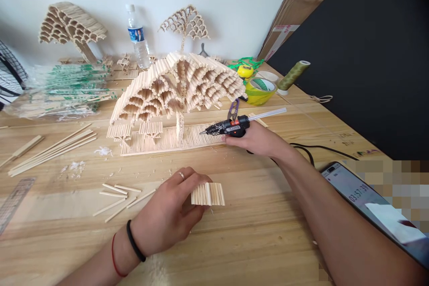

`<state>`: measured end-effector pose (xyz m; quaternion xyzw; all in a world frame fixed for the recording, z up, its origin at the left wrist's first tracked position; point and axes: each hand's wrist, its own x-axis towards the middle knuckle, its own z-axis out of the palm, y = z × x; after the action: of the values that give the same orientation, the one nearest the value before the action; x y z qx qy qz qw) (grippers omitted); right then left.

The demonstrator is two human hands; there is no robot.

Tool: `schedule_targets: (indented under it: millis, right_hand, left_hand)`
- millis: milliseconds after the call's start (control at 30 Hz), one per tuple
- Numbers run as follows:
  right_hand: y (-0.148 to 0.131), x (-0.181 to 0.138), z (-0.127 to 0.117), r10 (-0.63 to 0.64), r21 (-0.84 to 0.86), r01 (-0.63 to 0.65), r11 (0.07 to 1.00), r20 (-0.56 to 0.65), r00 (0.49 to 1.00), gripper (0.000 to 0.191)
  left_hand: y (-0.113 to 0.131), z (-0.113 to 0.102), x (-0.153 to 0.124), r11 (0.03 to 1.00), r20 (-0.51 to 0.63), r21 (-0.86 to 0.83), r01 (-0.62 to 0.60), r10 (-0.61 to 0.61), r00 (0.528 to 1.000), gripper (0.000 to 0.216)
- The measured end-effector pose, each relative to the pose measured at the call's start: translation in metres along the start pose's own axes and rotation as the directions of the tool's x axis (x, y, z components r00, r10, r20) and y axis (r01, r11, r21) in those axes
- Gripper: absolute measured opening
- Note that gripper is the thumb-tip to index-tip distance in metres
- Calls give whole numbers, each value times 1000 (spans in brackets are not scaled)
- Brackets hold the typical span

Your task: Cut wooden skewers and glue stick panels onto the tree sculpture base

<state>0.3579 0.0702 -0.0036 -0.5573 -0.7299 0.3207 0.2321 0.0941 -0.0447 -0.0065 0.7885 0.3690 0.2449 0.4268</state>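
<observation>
My left hand point(169, 212) is closed on a small panel of short wooden sticks point(208, 194), held just above the wooden table point(254, 241). My right hand point(258, 140) grips a black hot glue gun point(231, 126) with a clear glue stick out its back; its nozzle points left at the slatted base of a large stick model point(177, 94) shaped like a tree with a broad canopy. The gun's black cord trails off to the right.
Loose sticks point(117, 196) and long chopsticks point(53, 147) lie left. Packs of chopsticks point(63, 89), two more stick trees point(69, 27), a water bottle point(137, 38), tape rolls point(259, 89), a thread spool point(293, 76) stand behind. A phone point(365, 201) lies right, a ruler point(15, 201) left.
</observation>
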Motion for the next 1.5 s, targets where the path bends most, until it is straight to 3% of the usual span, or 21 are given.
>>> schedule_targets:
  millis: [433, 733, 967, 1067, 1167, 1500]
  right_hand:
    - [-3, -2, -4, -5, -5, 5, 1000, 14, 1000, 26]
    - [-6, -5, -5, -9, 7, 9, 1000, 14, 1000, 13]
    - [1, -8, -7, -57, 49, 54, 997, 46, 997, 32]
    - [7, -8, -9, -84, 37, 84, 996, -8, 996, 38]
    - [12, -7, -9, -88, 30, 90, 995, -62, 994, 41]
    - [2, -8, -7, -29, 71, 31, 997, -31, 999, 38]
  left_hand:
    - [-1, 0, 0, 1000, -6, 16, -9, 9, 1000, 35]
    - [-1, 0, 0, 1000, -3, 11, -2, 2, 1000, 32]
    - [1, -1, 0, 1000, -2, 24, -5, 5, 1000, 31]
    - [1, -1, 0, 1000, 3, 26, 2, -2, 1000, 32]
    - [0, -1, 0, 999, 2, 33, 5, -5, 1000, 32]
    - [-1, -2, -1, 999, 3, 43, 16, -16, 1000, 32]
